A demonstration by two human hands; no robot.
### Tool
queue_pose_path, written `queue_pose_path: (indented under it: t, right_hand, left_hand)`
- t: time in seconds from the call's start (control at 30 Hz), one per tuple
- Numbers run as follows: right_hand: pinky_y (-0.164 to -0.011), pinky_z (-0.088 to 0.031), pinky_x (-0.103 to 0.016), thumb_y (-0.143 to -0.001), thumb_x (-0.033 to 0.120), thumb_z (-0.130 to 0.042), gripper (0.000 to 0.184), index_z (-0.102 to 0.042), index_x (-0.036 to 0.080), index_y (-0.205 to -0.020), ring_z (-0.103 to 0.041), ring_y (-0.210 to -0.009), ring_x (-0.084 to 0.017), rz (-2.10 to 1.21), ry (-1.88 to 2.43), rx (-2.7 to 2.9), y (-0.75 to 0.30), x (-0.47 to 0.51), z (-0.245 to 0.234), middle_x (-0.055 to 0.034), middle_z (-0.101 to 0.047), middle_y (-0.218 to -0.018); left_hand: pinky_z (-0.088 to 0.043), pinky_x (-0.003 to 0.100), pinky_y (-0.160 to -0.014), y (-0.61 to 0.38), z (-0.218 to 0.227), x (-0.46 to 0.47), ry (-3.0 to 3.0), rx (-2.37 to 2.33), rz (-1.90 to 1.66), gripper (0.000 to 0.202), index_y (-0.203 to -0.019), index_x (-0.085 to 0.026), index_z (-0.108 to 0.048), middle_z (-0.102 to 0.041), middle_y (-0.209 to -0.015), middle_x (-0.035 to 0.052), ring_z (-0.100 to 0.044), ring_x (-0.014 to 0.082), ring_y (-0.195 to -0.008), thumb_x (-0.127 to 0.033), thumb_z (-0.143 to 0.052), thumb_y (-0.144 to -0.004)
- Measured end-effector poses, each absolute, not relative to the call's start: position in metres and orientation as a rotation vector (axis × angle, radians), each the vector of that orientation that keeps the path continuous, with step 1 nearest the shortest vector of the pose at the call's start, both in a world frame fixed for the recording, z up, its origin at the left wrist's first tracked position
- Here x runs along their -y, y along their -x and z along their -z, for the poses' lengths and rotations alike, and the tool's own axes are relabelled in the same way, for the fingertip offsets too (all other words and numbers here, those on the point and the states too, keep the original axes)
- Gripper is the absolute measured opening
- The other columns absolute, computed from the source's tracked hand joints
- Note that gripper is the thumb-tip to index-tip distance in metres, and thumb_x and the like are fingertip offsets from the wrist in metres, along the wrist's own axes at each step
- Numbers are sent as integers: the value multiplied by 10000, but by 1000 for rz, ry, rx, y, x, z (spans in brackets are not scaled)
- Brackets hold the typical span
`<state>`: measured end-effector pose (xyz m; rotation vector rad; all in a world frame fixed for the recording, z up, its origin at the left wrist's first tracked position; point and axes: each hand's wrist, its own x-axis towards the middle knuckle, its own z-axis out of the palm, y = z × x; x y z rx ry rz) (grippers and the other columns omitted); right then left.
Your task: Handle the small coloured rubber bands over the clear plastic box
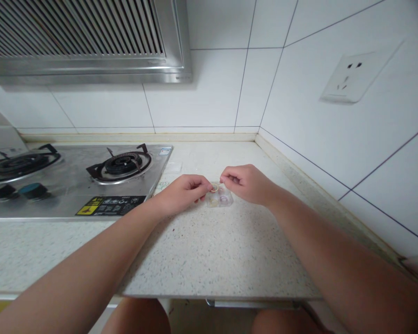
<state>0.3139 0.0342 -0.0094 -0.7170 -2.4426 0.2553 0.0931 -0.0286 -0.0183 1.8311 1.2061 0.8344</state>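
Observation:
My left hand (191, 189) is closed in a pinch, thumb and forefinger on a small, thin, yellowish ring (214, 189). Just to its right, my right hand (247, 182) has its fingers curled and their tips pressed together; whatever they may hold is too small to make out. Below and between the two hands, a small clear plastic case (226, 203) with compartments lies on the countertop. Faint purple and yellowish round shapes show inside it. My left fingers cover part of its left side.
On the left, a steel gas stove (73, 171) with two burners and knobs is set into the speckled countertop (209, 260). A range hood (174, 41) hangs above. Tiled walls meet in the corner behind, and a power socket (344, 79) is on the right wall.

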Motion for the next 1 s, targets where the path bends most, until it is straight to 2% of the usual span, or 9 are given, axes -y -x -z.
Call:
queue_pose_path:
  t: [0.3, 1.0]
  right_hand:
    - [-572, -276, -251, -936, 303, -513, 255, -656, 163, -777, -443, -551, -83, -260, 722, 2483, -313, -34, 9, 29, -541, -598]
    - [-589, -280, -259, -936, 298, -506, 257, -645, 170, -762, -439, -565, -90, -208, 679, 2543, -312, -33, 10, 25, -548, -607]
  left_hand:
    - [-321, 229, -528, -94, 18, 29, -1860, -1206, -837, 322, -793, -147, -659, -523, -626, -21, -418, 96, -562, -423, -543, -912]
    - [-309, 221, -512, -95, 17, 31, -1841, -1217, -819, 325, -847, -143, -667, -526, -638, -17, -414, 93, -554, -428, -529, -917]
